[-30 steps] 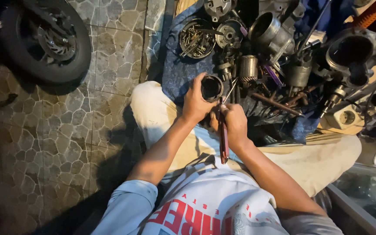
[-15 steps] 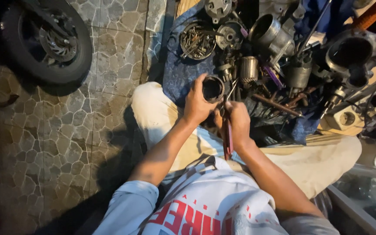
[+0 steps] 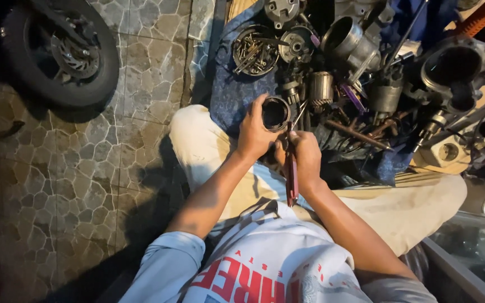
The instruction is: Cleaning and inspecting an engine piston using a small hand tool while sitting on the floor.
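My left hand (image 3: 255, 132) grips a short hollow metal cylinder (image 3: 276, 113), its open end facing up, above my knee. My right hand (image 3: 304, 157) holds red-handled pliers (image 3: 291, 171), their handles pointing back toward my chest and the tip up against the cylinder's right side. Both hands are close together over my lap. I sit cross-legged in pale trousers (image 3: 203, 148) and a light shirt with red print.
A heap of dark engine parts (image 3: 366, 67) lies on a blue cloth (image 3: 231, 95) ahead, with a round tin of screws (image 3: 254, 51). A motorbike wheel (image 3: 63, 53) stands at the upper left on the stone-pattern floor. A grey bin edge (image 3: 467, 264) sits lower right.
The hands and the cylinder have barely moved; the pliers shifted slightly in my right hand.
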